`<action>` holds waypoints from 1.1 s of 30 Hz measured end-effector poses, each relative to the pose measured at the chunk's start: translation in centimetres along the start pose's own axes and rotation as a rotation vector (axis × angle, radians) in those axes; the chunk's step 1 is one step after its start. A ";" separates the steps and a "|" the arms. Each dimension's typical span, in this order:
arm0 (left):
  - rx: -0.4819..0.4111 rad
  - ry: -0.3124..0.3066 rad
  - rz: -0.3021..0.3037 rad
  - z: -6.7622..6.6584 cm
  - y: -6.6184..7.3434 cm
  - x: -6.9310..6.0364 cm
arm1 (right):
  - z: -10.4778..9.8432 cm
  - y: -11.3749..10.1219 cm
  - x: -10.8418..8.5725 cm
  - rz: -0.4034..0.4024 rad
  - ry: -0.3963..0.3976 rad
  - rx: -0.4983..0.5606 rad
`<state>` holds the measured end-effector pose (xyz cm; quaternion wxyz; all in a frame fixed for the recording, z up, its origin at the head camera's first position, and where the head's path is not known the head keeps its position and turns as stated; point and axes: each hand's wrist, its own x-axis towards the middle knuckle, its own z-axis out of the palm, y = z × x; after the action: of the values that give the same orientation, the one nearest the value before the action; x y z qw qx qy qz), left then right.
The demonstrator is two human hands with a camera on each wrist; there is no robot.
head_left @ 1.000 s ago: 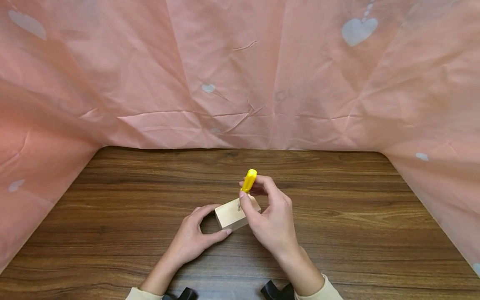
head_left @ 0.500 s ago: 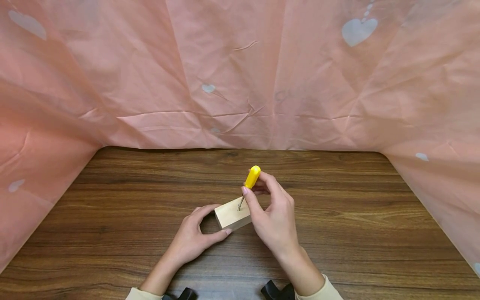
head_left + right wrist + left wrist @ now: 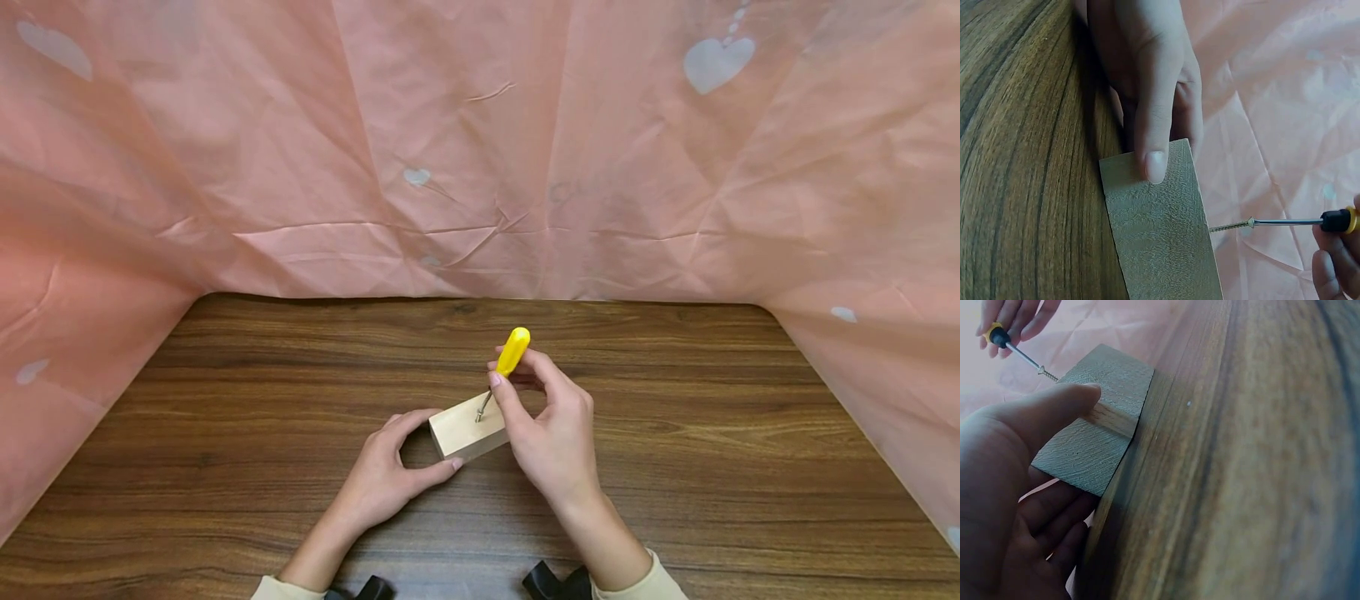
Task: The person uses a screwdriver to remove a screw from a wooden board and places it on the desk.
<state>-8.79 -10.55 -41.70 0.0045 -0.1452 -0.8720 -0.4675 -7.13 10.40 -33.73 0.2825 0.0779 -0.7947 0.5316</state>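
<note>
A pale wooden block (image 3: 461, 429) lies on the table, and my left hand (image 3: 386, 467) grips its left end, thumb on the near side and fingers behind. A screw (image 3: 1230, 226) stands in the block's upper face, most of its threaded length showing. My right hand (image 3: 553, 425) holds a screwdriver (image 3: 513, 352) with a yellow handle and black collar, pinched between thumb and fingers. In the right wrist view the screwdriver's tip meets the screw's head. The shaft leans a little to the right of upright in the head view.
The brown wood-grain table (image 3: 697, 417) spreads around both hands. A pink curtain (image 3: 525, 150) with white hearts hangs along the back and both sides. Two black objects (image 3: 375, 587) show at the front edge of the head view.
The screwdriver's handle has shifted up and right, with its shaft leaning more. My right hand has drawn slightly right, uncovering the screw. My left hand and the block have stayed put.
</note>
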 end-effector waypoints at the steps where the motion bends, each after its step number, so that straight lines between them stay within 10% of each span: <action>1: 0.002 0.003 0.005 0.0 0.0 0.0 | 0.0 0.0 0.0 0.017 -0.002 0.004; 33: -0.002 0.001 0.005 0.0 0.1 0.0 | -0.1 -0.3 -0.1 0.026 0.011 0.003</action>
<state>-8.82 -10.52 -41.62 0.0063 -0.1473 -0.8712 -0.4684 -6.93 10.30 -33.48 0.2800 0.0652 -0.7932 0.5369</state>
